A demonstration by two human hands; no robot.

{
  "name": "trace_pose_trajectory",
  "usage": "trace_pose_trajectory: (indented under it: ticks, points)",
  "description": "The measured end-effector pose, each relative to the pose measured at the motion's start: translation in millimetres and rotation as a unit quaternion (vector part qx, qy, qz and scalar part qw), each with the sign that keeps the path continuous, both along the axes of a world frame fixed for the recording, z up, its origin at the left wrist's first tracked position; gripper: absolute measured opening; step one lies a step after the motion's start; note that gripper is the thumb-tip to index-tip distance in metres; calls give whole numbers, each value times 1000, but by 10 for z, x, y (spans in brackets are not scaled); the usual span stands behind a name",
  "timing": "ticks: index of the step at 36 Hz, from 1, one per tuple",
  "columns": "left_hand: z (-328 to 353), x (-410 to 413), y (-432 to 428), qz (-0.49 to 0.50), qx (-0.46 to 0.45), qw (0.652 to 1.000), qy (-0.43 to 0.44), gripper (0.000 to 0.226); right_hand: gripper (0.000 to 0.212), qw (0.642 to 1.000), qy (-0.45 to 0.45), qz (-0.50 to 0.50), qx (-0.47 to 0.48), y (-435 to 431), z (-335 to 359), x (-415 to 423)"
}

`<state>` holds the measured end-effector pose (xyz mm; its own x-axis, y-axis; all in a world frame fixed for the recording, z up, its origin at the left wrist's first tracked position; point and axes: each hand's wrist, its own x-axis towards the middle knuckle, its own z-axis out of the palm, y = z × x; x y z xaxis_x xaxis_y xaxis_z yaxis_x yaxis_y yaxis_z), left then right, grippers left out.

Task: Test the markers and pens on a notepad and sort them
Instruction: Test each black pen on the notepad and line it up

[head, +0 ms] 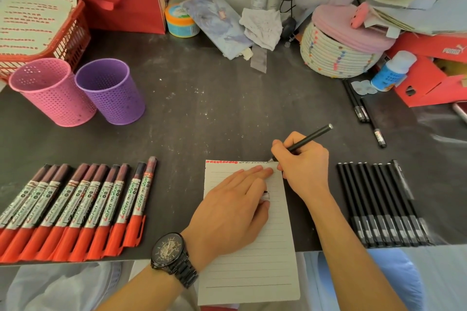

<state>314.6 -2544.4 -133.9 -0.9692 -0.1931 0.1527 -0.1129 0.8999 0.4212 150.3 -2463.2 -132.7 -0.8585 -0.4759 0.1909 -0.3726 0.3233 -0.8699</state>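
L hand (232,207) flat on notepad (252,260), cap (265,195) half-hidden under it; R hand (303,164) grips pen (310,137).

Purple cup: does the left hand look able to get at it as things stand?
Probably yes. The left hand lies flat on the notepad, and only bare table lies between it and the purple cup; the markers sit nearer the edge.

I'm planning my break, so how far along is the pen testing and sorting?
Done: the top line of the notepad carries red scribbles and black scribbles. In hand: the right hand writes there with a black pen while the left hand presses the page flat. Left: the red markers and black pens lie in rows on the table; nothing shows in the pink cup or purple cup, so sorting seems mostly ahead.
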Motion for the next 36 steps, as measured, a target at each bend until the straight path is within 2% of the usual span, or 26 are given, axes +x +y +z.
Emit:
trace_pose_trajectory:
  ticks: [16, 24, 31, 36]
  points:
    - [-6, -4, 4, 1, 6, 1000, -2, 26, 32, 1000, 3, 1, 11, 9, 19, 1]
    - [-40, 1, -4, 9, -11, 1000, 6, 17, 33, 1000, 5, -3, 11, 12, 33, 12]
    - [-18, 2, -5, 6, 20, 1000, 12, 30, 36, 997, -29, -41, -60, 32, 79, 21]
    - [22, 28, 0, 12, 21, 999, 30, 27, 35, 992, -35, -73, -95, 40, 137, 61]
